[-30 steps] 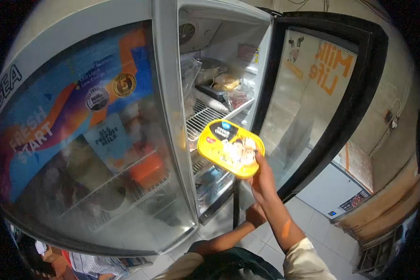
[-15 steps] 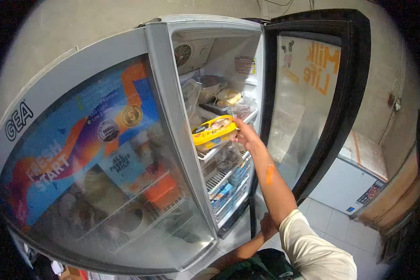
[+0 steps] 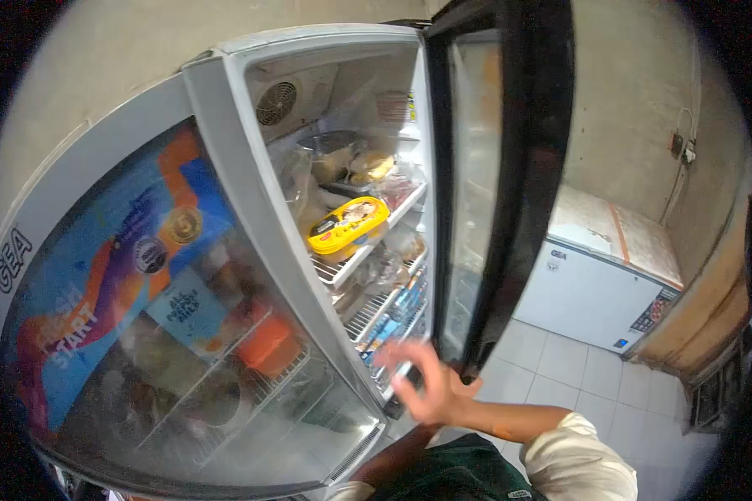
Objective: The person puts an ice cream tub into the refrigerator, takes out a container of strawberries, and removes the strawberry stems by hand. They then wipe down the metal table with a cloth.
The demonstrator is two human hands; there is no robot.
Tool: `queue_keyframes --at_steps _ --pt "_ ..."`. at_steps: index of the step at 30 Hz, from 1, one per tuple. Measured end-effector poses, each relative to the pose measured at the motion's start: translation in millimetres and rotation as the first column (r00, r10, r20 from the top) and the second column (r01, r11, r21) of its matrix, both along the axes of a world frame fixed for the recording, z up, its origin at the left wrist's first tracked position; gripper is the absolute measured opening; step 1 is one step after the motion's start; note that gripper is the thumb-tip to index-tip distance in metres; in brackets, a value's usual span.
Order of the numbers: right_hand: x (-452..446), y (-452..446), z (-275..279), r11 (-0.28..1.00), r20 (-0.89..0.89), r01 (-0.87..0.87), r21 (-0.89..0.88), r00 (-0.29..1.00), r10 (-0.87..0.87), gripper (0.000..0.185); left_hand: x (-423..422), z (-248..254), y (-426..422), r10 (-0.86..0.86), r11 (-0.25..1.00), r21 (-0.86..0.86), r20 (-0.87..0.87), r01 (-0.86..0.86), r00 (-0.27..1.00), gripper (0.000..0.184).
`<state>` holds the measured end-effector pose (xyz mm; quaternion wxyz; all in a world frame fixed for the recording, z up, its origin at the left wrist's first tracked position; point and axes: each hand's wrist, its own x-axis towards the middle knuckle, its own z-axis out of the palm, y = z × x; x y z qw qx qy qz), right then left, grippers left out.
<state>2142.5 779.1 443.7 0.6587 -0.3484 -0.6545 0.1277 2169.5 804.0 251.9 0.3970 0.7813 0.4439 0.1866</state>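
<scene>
One tub (image 3: 348, 227), likely slick, best gripped by its sides, sits eleven o'clock from half-curled, empty right fingers (image 3: 426, 359); left hand (image 3: 466, 386) unclear.

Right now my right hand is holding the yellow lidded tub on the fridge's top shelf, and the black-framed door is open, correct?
Not quite: your right hand isn't holding the yellow lidded tub; the head view shows the hand lower down, apart. The tub rests on the top shelf, and the black-framed door is open.
</scene>
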Motion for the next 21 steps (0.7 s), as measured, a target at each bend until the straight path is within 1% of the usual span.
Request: queue_keyframes --at_steps 1,3,4,5,6,7,8,9,11,12,13,14,15,17,18,19,20,21 --pt "15 -27 -13 0.984 0.275 -0.015 0.179 0.961 -0.035 0.041 -12 4 1 -0.007 1.000 -0.012 -0.002 0.007 1.000 0.068" --pt "44 -80 -22 0.990 0.563 -0.058 0.128 0.826 -0.024 0.032 -33 12 3 0.130 0.984 0.120 0.007 -0.130 0.992 0.068" --pt "50 -100 -48 0.996 0.444 0.061 -0.061 0.896 -0.028 0.030 -42 5 11 0.111 0.986 0.125 0.011 -0.111 0.994 0.073" --pt "54 -120 -81 0.952 0.331 0.145 -0.268 0.942 -0.051 0.027 -49 -6 17 0.104 0.987 0.122 0.020 -0.106 0.994 0.078" --pt "60 -137 -110 0.947 0.342 0.108 -0.302 0.940 0.002 0.027 -55 -8 19 0.133 0.977 0.161 0.064 -0.141 0.989 0.076" --pt "66 -151 -139 0.779 0.120 0.159 -0.606 0.987 -0.108 0.026 -63 -8 22 0.171 0.962 0.199 0.105 -0.190 0.980 0.073" --pt "74 -164 -171 0.516 -0.030 0.125 -0.848 0.959 -0.282 0.025 -72 -8 25 0.189 0.951 0.215 0.163 -0.222 0.968 0.069" --pt "85 -182 -208 0.488 -0.004 0.109 -0.866 0.975 -0.223 0.025 -80 -9 28 0.207 0.939 0.229 0.223 -0.258 0.953 0.064" --pt "110 -230 -292 0.202 0.093 0.140 -0.969 0.969 -0.228 0.025 -93 -15 30 0.254 0.925 0.203 0.301 -0.322 0.919 0.056" --pt "121 -255 -337 0.173 0.043 0.066 -0.983 0.990 -0.135 0.026 -98 -13 30 0.310 0.915 0.165 0.299 -0.369 0.902 0.056" --pt "132 -280 -380 0.135 -0.016 -0.009 -0.991 0.999 -0.048 0.027 -105 -11 31 0.346 0.884 0.217 0.289 -0.413 0.892 0.054" --pt "134 -302 -418 0.059 -0.052 -0.047 -0.997 0.994 -0.096 0.029 -114 -13 29 0.381 0.849 0.274 0.275 -0.452 0.883 0.051" --pt "134 -319 -436 0.020 -0.045 -0.044 -0.999 0.995 -0.086 0.029 -120 -23 27 0.424 0.835 0.255 0.267 -0.488 0.866 0.051" --pt "131 -336 -459 -0.034 0.008 0.006 -0.999 0.998 -0.055 0.028 -130 -63 27 0.588 0.763 0.184 0.200 -0.620 0.783 0.048" --pt "130 -340 -464 -0.049 0.038 0.036 -0.998 0.998 -0.039 0.028 -138 -78 24 0.626 0.768 0.086 0.111 -0.635 0.772 0.046" --pt "130 -342 -467 -0.050 0.071 0.070 -0.996 0.997 -0.022 0.028 -149 -99 19 0.641 0.758 0.072 0.096 -0.648 0.761 0.046" --pt "131 -341 -468 -0.044 0.099 0.099 -0.994 0.995 -0.008 0.028 -166 -124 15 0.529 0.848 -0.008 0.022 -0.529 0.848 0.046" --pt "132 -340 -469 -0.037 0.128 0.128 -0.991 0.992 0.005 0.028 -183 -142 8 0.397 0.912 -0.099 -0.035 -0.399 0.917 0.046"
